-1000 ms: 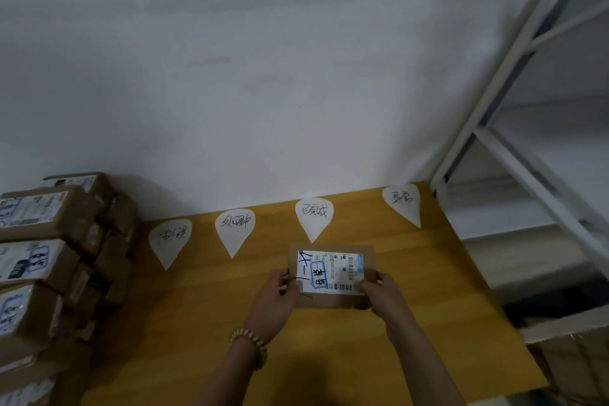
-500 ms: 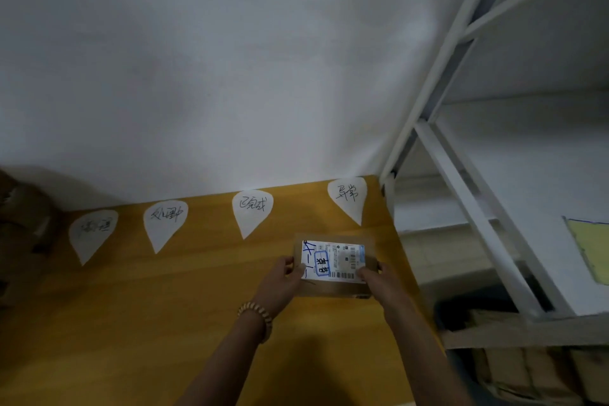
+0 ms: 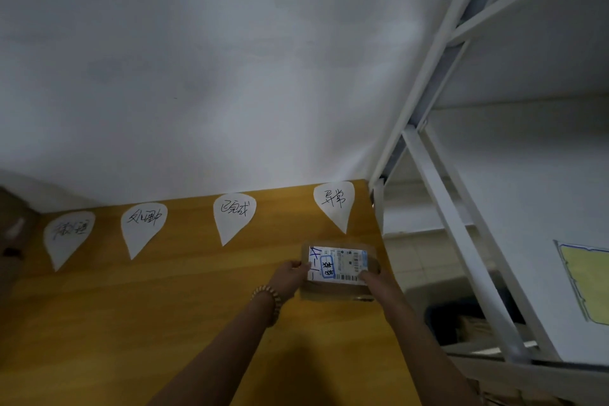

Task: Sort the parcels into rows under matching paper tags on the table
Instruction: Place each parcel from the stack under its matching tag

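A small brown parcel (image 3: pixel 339 288) with a white shipping label and blue handwriting is held over the wooden table (image 3: pixel 164 323), just below the rightmost paper tag (image 3: pixel 334 203). My left hand (image 3: pixel 291 275) grips its left end. My right hand (image 3: pixel 374 280) grips its right end. Three more white drop-shaped tags lie along the wall: one at the far left (image 3: pixel 67 236), one next to it (image 3: pixel 143 224), one in the middle (image 3: pixel 234 216). Whether the parcel touches the table is unclear.
A white metal shelf frame (image 3: pixel 438 194) stands right of the table, close to the parcel. A yellow sheet (image 3: pixel 586 283) lies on its shelf. Brown parcels (image 3: pixel 13 234) show at the far left edge. A white wall rises behind the tags.
Both hands carried the parcel rightwards from under the third tag to under the rightmost tag. The view swung right, so the stack of parcels at the left mostly left the frame.
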